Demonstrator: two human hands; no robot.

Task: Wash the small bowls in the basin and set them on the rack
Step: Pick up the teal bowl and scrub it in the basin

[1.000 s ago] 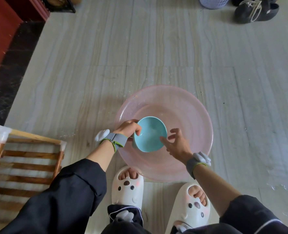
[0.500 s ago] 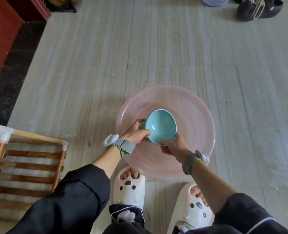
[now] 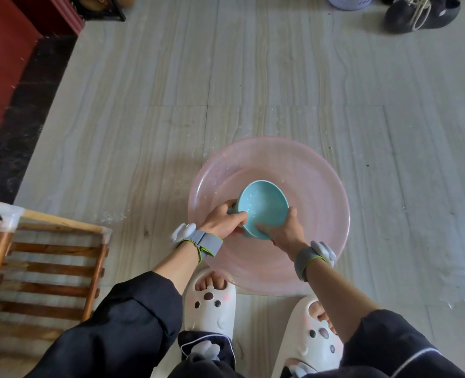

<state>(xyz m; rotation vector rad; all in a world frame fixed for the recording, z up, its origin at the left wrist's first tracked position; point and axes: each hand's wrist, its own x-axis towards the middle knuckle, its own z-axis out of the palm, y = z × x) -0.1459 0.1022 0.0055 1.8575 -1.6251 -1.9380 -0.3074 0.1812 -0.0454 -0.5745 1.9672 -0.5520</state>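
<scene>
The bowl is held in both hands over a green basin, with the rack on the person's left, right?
Not quite: the head view shows a pink basin, not green. The bowl is held in the left hand and right hand over it, with the rack on the person's left.

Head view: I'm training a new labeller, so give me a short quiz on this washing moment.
1. True or false: the blue bowl lies on the wooden rack.
2. The rack stands on the pink basin's: A left, B right, C far side.
3. Fill in: the left hand and right hand both grip the ____.
Key: 1 false; 2 A; 3 bowl.
</scene>
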